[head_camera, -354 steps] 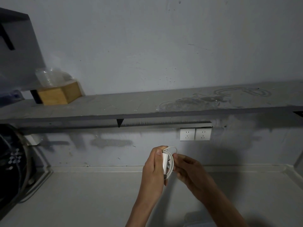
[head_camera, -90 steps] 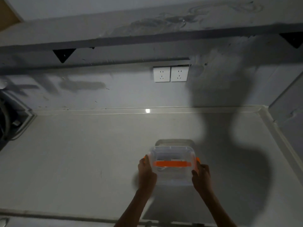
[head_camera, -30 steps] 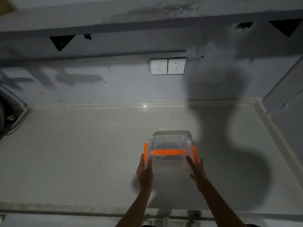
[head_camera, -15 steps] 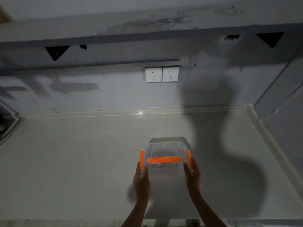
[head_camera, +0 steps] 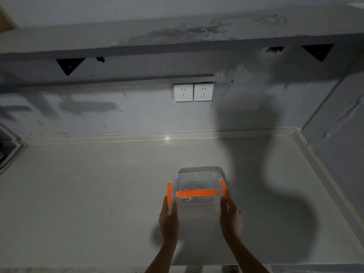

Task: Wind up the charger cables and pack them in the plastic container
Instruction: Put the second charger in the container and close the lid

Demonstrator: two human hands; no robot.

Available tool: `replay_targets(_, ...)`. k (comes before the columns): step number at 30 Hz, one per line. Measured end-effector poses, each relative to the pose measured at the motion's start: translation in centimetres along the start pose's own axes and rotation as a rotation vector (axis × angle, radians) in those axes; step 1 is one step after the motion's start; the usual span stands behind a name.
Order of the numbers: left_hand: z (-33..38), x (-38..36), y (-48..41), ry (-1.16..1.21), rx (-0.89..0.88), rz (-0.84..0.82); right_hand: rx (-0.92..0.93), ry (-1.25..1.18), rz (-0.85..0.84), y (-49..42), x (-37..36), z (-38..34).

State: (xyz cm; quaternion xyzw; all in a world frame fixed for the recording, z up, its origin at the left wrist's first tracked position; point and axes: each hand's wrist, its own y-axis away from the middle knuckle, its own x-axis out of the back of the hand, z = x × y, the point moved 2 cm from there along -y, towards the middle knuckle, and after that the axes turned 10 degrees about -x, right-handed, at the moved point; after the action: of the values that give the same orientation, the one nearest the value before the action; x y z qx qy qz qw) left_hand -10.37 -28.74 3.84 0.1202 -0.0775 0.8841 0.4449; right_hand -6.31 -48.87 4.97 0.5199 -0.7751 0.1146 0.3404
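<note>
Spanning most of the lower view, a pale grey worktop (head_camera: 82,203) is bounded at the back by a raised light strip and at the right by a similar edge that meets a grey side panel. A grey wall (head_camera: 137,115) is seen behind it, marked with dark smears and crossed by a large shadow on the right. A long grey shelf (head_camera: 118,36) is fixed above, its top stained with ring marks, and two black triangular brackets (head_camera: 70,65) are fitted beneath it, one at the left and one at the right. Two white wall sockets (head_camera: 193,92) are mounted side by side under the shelf, near the middle. A clear plastic container (head_camera: 197,191) is placed on the worktop near the front, right of centre; its lid is on, an orange handle bar is laid across the top, and an orange clasp is seen on each side. Pale coiled charger cables (head_camera: 194,198) are dimly visible through the lid, inside the container; their number cannot be told. The left hand (head_camera: 169,217) is pressed flat against the left side of the container, fingers together, with the tips laid over the left orange clasp. The right hand (head_camera: 230,215) is pressed likewise against the right side, touching the right clasp. The container is thus clamped between the two hands. Both forearms are bare and enter from the bottom edge.
</note>
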Motion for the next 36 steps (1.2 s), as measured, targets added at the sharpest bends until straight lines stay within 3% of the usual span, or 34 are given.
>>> replay_targets(5,-0.7,0.2,0.7,-0.199,0.046,-0.030,0.182,0.145,-0.102,-0.1,0.0,1.2)
replay_targets(8,0.1,0.9,2.2,-0.531,-0.398,-0.092,0.491,0.358,-0.075,1.0,-0.1,1.9)
replay_targets(11,-0.8,0.7,3.1,-0.707,-0.741,-0.351,0.782,0.433,-0.086,1.2,-0.6,2.6)
replay_targets(14,-1.1,0.3,1.1,-0.757,-0.721,-0.479,0.771,0.432,-0.089,-0.3,-1.4,1.6)
replay_targets(21,0.4,-3.5,-7.8,-0.772,-0.672,-0.501,0.664,0.433,-0.229,-6.5,-4.9,-3.9)
replay_targets(24,1.0,-5.6,-12.8,-0.882,-0.665,-0.603,0.639,0.539,-0.295,-10.6,-6.6,-6.2)
replay_targets(33,3.0,-8.4,-18.6,-1.021,-0.574,-0.758,0.612,0.621,-0.263,-15.2,-9.2,-10.5)
replay_targets(36,4.2,-8.2,-19.6,-1.073,-0.497,-0.873,0.570,0.809,-0.416,-15.6,-8.5,-11.7)
